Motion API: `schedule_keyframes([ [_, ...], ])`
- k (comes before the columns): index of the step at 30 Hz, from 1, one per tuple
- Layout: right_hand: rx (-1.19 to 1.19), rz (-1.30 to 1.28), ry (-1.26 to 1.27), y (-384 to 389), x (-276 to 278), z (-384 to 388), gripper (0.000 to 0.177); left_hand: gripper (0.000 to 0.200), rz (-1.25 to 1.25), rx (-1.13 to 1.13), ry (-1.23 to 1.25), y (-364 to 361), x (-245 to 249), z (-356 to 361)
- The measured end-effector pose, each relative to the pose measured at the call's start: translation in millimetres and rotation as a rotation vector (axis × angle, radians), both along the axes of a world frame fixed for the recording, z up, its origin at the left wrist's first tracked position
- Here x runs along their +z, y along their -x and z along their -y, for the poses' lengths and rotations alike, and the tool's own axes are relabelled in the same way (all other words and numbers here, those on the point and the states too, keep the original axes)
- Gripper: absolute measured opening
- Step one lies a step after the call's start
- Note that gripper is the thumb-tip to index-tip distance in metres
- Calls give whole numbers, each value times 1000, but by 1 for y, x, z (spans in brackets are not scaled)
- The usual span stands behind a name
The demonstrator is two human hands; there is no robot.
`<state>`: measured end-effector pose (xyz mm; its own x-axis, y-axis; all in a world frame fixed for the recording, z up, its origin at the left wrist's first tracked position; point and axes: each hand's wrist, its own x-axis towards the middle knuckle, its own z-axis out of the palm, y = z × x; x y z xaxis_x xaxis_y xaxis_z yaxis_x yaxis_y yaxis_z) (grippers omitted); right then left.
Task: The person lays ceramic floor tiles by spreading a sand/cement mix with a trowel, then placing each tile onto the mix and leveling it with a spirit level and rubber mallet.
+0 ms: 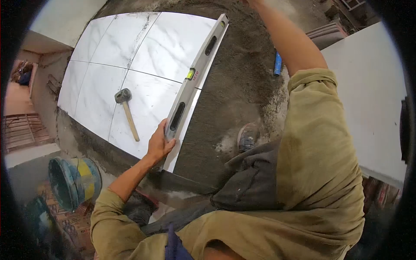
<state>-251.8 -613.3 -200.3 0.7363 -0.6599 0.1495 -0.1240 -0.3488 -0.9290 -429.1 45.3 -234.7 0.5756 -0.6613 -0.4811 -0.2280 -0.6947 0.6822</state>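
My left hand is closed round the lower end of a long silver spirit level, thumb and fingers on its near side. The level stands on edge along the right side of white marble-patterned tiles, with a green vial near its middle. A rubber mallet with a wooden handle lies on the tiles left of the level. My right forearm stretches up past the top edge of the picture, so the right hand is out of sight.
Grey mortar bed runs right of the tiles, with my shoe at its edge. A teal bucket is tipped at lower left. A blue tube-like object lies near my right arm, beside a large pale panel.
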Motion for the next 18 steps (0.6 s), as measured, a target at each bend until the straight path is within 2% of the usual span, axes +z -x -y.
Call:
schedule_keyframes([
  [1,53,208,-223,36,3,-10,22,79,238,-87,133,6,-25,-5],
  [3,103,171,-366,32,-83,85,23,78,278,-38,106,18,-47,-4],
  [4,98,168,-369,40,-93,93,23,77,316,9,88,22,-51,0],
  [5,-76,-27,-18,52,-102,91,27,74,511,-51,117,25,-49,7],
  [6,-246,-216,338,70,-112,76,37,74,509,-53,117,29,-58,5],
  [7,-307,-402,353,91,-90,51,38,73,522,-46,89,27,-62,5],
  [8,-305,-404,348,87,-109,63,38,71,539,-43,61,27,-65,3],
  [10,-265,-549,724,84,-153,79,39,70,540,-45,38,32,-72,-1],
  [11,-192,-640,653,118,-80,14,38,70,542,-48,27,33,-81,-7],
  [14,-284,-515,544,89,-133,54,34,69,526,-58,37,36,-84,-12],
  [15,-281,-526,532,86,-136,55,34,69,522,-56,70,37,-85,-12],
  [17,182,-781,1011,70,-125,47,28,69,505,-55,85,34,-85,-10],
  [18,203,-781,1007,62,-124,40,28,69,499,-49,113,34,-86,-11],
])
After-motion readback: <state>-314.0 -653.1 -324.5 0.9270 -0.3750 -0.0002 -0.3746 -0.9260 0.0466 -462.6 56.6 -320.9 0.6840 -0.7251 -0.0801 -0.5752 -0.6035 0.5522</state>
